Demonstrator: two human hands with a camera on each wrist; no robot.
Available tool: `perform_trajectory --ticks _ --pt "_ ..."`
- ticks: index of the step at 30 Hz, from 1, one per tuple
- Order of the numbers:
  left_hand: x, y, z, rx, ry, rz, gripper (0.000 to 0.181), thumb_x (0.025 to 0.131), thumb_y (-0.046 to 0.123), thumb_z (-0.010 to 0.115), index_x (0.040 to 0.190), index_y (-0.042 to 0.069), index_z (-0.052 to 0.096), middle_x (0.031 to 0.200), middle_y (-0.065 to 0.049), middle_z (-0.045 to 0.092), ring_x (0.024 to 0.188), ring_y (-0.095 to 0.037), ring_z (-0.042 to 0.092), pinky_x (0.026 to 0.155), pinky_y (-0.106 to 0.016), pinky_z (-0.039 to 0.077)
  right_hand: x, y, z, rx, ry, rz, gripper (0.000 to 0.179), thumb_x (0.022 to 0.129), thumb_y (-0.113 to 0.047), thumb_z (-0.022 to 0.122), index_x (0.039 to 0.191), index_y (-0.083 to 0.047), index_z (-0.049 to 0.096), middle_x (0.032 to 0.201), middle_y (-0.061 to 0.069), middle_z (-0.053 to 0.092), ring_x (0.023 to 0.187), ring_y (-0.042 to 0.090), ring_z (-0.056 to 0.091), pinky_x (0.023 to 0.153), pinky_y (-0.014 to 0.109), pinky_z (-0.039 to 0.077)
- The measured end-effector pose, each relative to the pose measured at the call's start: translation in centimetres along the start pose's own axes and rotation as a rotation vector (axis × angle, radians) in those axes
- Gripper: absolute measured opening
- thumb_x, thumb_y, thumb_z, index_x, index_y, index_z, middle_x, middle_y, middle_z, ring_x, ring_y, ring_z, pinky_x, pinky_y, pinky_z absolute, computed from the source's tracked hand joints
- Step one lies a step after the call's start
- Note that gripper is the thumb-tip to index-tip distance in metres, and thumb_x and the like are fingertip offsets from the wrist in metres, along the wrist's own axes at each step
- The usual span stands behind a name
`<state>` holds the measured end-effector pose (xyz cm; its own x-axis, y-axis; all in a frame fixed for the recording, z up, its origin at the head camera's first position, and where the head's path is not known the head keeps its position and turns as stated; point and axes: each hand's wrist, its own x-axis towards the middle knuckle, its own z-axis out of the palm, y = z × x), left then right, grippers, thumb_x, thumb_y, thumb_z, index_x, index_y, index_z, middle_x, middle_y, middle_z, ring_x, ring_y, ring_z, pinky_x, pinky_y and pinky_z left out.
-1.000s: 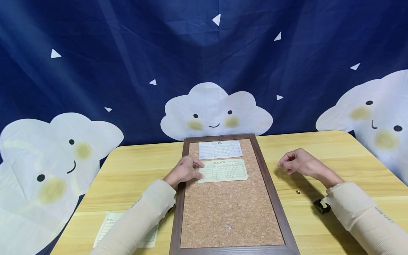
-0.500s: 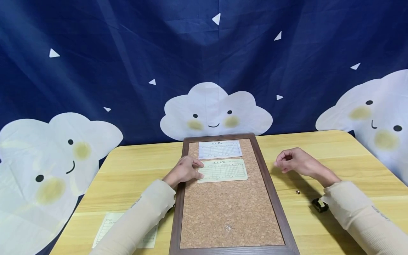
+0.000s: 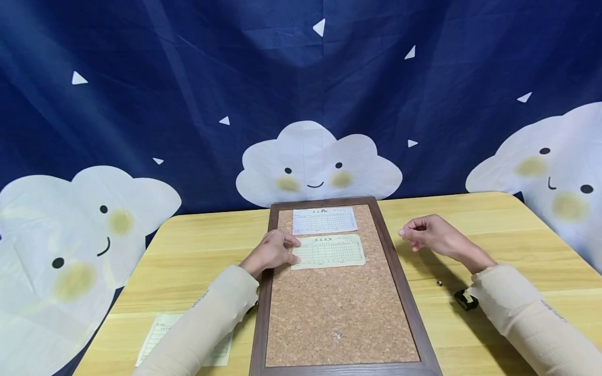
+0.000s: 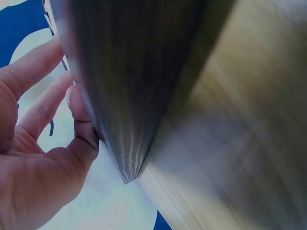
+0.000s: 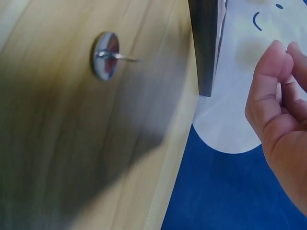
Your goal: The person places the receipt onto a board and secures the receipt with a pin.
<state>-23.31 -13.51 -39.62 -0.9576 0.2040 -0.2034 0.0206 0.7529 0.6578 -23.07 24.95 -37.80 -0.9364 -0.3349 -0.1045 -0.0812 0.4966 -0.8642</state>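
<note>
A pale green paper form (image 3: 329, 252) lies on the cork board (image 3: 339, 308), below a white paper form (image 3: 325, 221). A small dark spot like a tack head shows at the white form's top edge. My left hand (image 3: 271, 251) reaches over the frame's left side and presses the green form's left end with fingers and thumb. Right of the board, above the table, my right hand (image 3: 435, 236) pinches a tiny thing, mostly hidden; in the right wrist view a dark tip like a thumbtack's pin shows at the fingertips. A loose thumbtack (image 5: 106, 56) lies pin up on the table.
The board's dark wooden frame (image 3: 400, 282) stands above the table top (image 3: 211, 237). Another green paper form (image 3: 160, 334) lies at the front left, partly under the left sleeve. A blue cloth (image 3: 263, 68) with clouds hangs behind the table.
My right hand has moved left and slightly away from me, closer to the board's right side. The left hand and the green form have stayed in place.
</note>
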Motion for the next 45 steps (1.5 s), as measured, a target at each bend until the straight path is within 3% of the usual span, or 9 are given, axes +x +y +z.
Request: perform_trajectory --ticks 8,19,26,36,45 --pt "0.0 0.0 0.1 0.018 0.009 0.011 0.035 0.077 0.007 0.087 0.11 0.011 0.076 0.125 -0.011 0.061 0.114 -0.028 0.057 0.096 -0.042 0.048 0.4 -0.4 0.4 0.025 -0.01 -0.028 0.022 0.102 -0.01 0.059 0.094 0.011 0.062 0.074 0.007 0.057 0.066 0.011 0.057 0.065 0.029 0.055" --pt "0.0 0.2 0.1 0.018 0.018 0.01 0.035 0.076 0.005 0.087 0.109 0.01 0.077 0.123 -0.01 0.059 0.109 -0.026 0.057 0.094 -0.041 0.047 0.9 -1.2 1.0 0.076 -0.059 -0.011 0.021 0.101 -0.01 0.06 0.098 0.011 0.062 0.078 0.008 0.062 0.065 0.009 0.055 0.063 0.027 0.053" --pt "0.0 0.2 0.1 0.017 0.018 0.0 0.034 0.076 0.005 0.087 0.108 0.01 0.076 0.121 -0.01 0.059 0.108 -0.025 0.056 0.094 -0.041 0.047 1.2 -1.5 1.2 0.027 -0.032 -0.019 0.023 0.099 -0.013 0.065 0.097 0.01 0.067 0.074 0.005 0.06 0.065 0.009 0.055 0.065 0.027 0.054" --pt "0.0 0.2 0.1 0.018 0.017 0.005 0.034 0.076 0.005 0.087 0.108 0.01 0.076 0.12 -0.01 0.06 0.111 -0.027 0.056 0.096 -0.042 0.047 1.6 -1.9 1.5 -0.07 -0.037 -0.055 0.018 0.096 -0.006 0.065 0.104 0.009 0.069 0.089 0.01 0.068 0.071 0.015 0.059 0.068 0.029 0.055" --pt "0.0 0.1 0.1 0.012 0.018 0.009 0.034 0.075 0.005 0.087 0.107 0.01 0.077 0.119 -0.009 0.059 0.108 -0.026 0.055 0.095 -0.041 0.046 1.9 -2.1 1.8 -0.048 -0.077 -0.087 0.015 0.099 0.001 0.056 0.104 0.012 0.065 0.091 0.015 0.069 0.071 0.016 0.058 0.067 0.029 0.054"
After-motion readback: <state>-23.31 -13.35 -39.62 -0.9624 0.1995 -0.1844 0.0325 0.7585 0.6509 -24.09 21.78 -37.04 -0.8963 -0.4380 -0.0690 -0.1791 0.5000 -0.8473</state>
